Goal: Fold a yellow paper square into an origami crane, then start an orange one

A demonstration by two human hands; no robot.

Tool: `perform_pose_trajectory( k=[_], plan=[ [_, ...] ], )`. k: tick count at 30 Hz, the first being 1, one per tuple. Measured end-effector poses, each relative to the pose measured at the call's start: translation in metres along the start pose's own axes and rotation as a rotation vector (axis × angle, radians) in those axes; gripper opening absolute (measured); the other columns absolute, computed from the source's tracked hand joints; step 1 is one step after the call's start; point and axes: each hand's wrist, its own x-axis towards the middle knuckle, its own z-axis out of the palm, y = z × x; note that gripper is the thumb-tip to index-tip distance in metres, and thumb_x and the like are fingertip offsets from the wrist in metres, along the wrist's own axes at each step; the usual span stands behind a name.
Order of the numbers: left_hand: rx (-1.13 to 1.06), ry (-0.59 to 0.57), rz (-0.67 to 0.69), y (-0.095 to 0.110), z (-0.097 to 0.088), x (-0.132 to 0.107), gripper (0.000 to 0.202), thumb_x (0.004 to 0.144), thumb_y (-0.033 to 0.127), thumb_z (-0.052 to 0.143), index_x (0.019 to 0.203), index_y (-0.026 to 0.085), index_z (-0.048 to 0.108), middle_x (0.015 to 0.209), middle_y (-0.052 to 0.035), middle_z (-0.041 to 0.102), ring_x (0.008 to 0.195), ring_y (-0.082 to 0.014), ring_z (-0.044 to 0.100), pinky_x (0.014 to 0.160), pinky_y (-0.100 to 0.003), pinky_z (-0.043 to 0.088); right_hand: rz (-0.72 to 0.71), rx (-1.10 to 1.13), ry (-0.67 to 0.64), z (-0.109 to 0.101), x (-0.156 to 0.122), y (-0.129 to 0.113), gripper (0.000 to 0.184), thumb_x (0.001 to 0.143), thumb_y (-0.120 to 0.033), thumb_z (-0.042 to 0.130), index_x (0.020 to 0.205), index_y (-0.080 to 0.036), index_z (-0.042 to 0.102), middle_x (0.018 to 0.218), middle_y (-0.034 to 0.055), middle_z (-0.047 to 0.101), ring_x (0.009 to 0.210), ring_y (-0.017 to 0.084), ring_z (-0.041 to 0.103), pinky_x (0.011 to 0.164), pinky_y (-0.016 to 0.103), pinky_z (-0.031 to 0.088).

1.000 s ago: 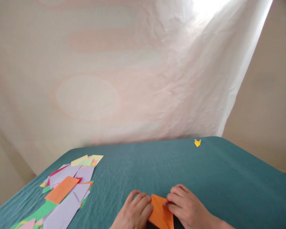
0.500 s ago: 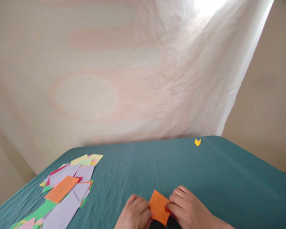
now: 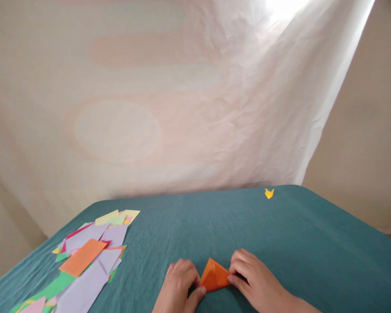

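Observation:
A folded orange paper (image 3: 214, 275) rests on the teal table (image 3: 280, 234) near its front edge, raised into a small tent-like triangle. My left hand (image 3: 180, 288) pinches its left corner with curled fingers. My right hand (image 3: 254, 282) grips its right corner, fingers pressed together on the paper. Both hands rest on the cloth on either side of the paper.
A loose pile of coloured paper sheets (image 3: 84, 261) covers the table's left side, with an orange sheet on top. A tiny yellow folded figure (image 3: 269, 193) sits at the far right edge. A white sheet (image 3: 169, 100) hangs behind the table.
The orange paper, held up as a flat diamond before, has been folded down into a low triangle on the table. Both hands shifted slightly forward with it.

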Motion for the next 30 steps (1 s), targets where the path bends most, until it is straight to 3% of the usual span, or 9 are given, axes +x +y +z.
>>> perform_pose_trajectory(
  k=[8,15,25,30],
  plan=[
    [0.071,-0.025,0.069,-0.003,-0.001,-0.003,0.017,0.086,0.022,0.05,0.071,0.018,0.057,0.081,-0.0038,0.061,0.082,-0.0187,0.053,0.071,-0.029,0.035,-0.002,-0.038,-0.048,0.0,-0.003,-0.003,0.017,0.087,-0.021,0.057,0.07,-0.017,0.055,0.076,0.0003,0.057,0.076,0.015,0.052,0.071,0.028,0.036],
    [0.13,-0.022,0.039,-0.001,0.003,-0.004,0.019,0.088,0.022,0.045,0.074,0.018,0.057,0.085,-0.0045,0.059,0.084,-0.0198,0.052,0.073,-0.031,0.035,0.082,-0.082,0.007,0.008,-0.001,-0.001,0.015,0.083,-0.017,0.06,0.069,-0.018,0.055,0.073,-0.0016,0.057,0.073,0.014,0.051,0.067,0.026,0.033],
    [0.205,0.013,0.006,-0.01,0.022,-0.001,0.018,0.085,0.019,0.044,0.072,0.017,0.056,0.085,-0.0055,0.058,0.085,-0.0222,0.05,0.072,-0.034,0.033,0.127,-0.126,0.048,0.014,-0.001,-0.001,0.015,0.079,-0.016,0.062,0.067,-0.019,0.055,0.073,-0.0021,0.057,0.073,0.014,0.051,0.065,0.026,0.031],
    [0.201,0.008,0.013,-0.004,0.014,-0.001,0.02,0.087,0.021,0.042,0.073,0.018,0.057,0.086,-0.0052,0.058,0.085,-0.0214,0.049,0.073,-0.033,0.034,0.134,-0.142,0.052,0.014,0.001,-0.001,0.015,0.078,-0.015,0.062,0.066,-0.019,0.055,0.072,-0.0019,0.057,0.071,0.015,0.051,0.064,0.026,0.03]
  ],
)
